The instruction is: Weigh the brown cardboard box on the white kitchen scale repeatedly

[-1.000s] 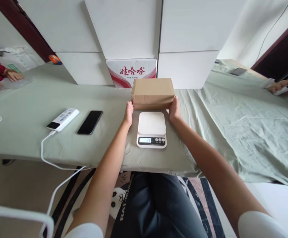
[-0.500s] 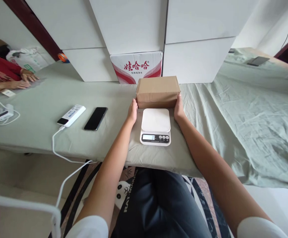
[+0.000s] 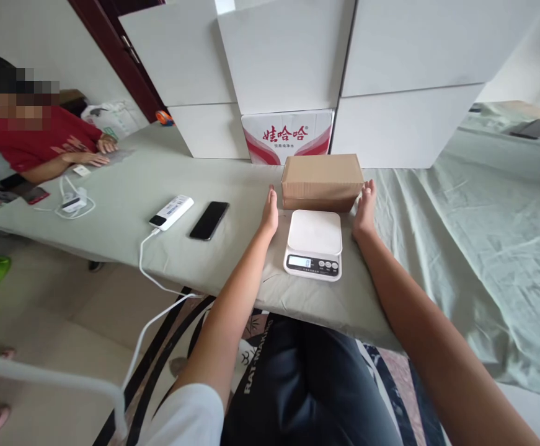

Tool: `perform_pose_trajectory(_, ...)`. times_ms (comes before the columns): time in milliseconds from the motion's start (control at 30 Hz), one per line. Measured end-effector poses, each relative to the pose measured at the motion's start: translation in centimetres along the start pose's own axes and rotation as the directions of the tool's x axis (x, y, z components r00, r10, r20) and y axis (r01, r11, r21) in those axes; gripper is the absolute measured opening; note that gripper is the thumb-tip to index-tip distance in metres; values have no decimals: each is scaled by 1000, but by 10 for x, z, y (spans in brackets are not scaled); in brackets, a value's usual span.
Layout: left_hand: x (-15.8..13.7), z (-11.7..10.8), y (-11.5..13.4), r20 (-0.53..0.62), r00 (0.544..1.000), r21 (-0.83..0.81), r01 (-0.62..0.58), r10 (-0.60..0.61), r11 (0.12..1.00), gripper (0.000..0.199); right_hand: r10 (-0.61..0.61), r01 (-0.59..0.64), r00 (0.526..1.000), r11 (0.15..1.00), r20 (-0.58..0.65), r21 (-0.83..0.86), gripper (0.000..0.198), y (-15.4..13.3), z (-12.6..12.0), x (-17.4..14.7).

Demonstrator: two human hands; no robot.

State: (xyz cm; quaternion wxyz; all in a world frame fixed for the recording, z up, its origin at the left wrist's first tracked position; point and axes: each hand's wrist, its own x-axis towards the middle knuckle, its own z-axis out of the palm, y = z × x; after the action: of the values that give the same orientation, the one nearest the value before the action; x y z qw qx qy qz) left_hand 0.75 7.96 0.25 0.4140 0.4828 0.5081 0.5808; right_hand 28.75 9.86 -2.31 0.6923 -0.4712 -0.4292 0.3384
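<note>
A brown cardboard box point(image 3: 322, 182) lies closed on the cloth-covered table, just behind a white kitchen scale point(image 3: 315, 233). Digits on the scale's display look like 0, and its plate bears nothing. My left hand point(image 3: 270, 212) is upright at the box's left side, fingers stretched out, with a small gap to the cardboard. On the other side, my right hand point(image 3: 366, 209) stands with straight fingers beside the box's right front corner; whether it touches the box I cannot tell. Neither hand grips anything.
Left of my arm lie a black phone point(image 3: 209, 220) and a white cabled device point(image 3: 171, 213). White cartons point(image 3: 385, 121) and a red-and-white printed carton point(image 3: 288, 137) stand behind the box. A person in a red shirt point(image 3: 60, 136) sits at the far left, hands on the table.
My hands have moved apart, away from the sides of the cardboard box. The view has swung left, bringing more of the other person into sight. Box and scale stay in place.
</note>
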Motion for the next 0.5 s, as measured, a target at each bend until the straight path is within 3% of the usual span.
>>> perform_pose_trajectory(200, -6, 0, 3, 47, 999, 46, -2, 0, 999, 84, 25, -21, 999, 996, -38, 90, 75, 1, 0, 2)
perform_pose_trajectory(333, -3, 2, -1, 86, 996, 44, 17, -21, 999, 88, 30, -34, 999, 973, 23, 228, 60, -13, 8, -4)
perform_pose_trajectory(500, 0, 4, -7, 96, 995, -41, 12, -8, 999, 78, -25, -18, 986, 965, 163, 263, 74, -26, 12, -14)
